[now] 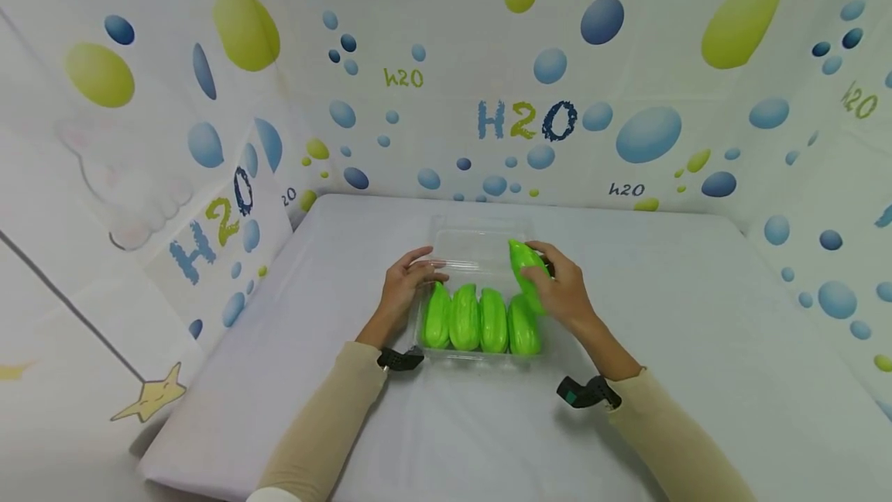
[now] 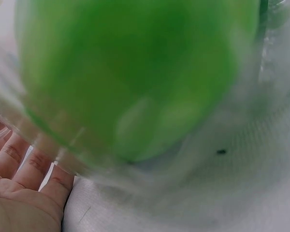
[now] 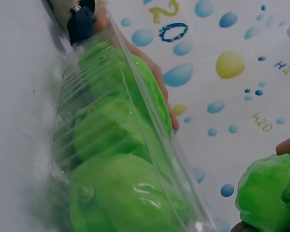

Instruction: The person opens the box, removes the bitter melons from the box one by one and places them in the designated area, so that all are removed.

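The right hand (image 1: 560, 289) grips a green gourd (image 1: 527, 269) with fingers curled round it, holding it tilted above the right end of the clear plastic tray (image 1: 474, 248), its long axis running away from the person. Four more green gourds (image 1: 465, 318) lie side by side in the tray's near half, long axes parallel. The left hand (image 1: 404, 285) rests on the tray's left edge, fingers extended across the rim. The tray sits on the white desk (image 1: 697, 316).
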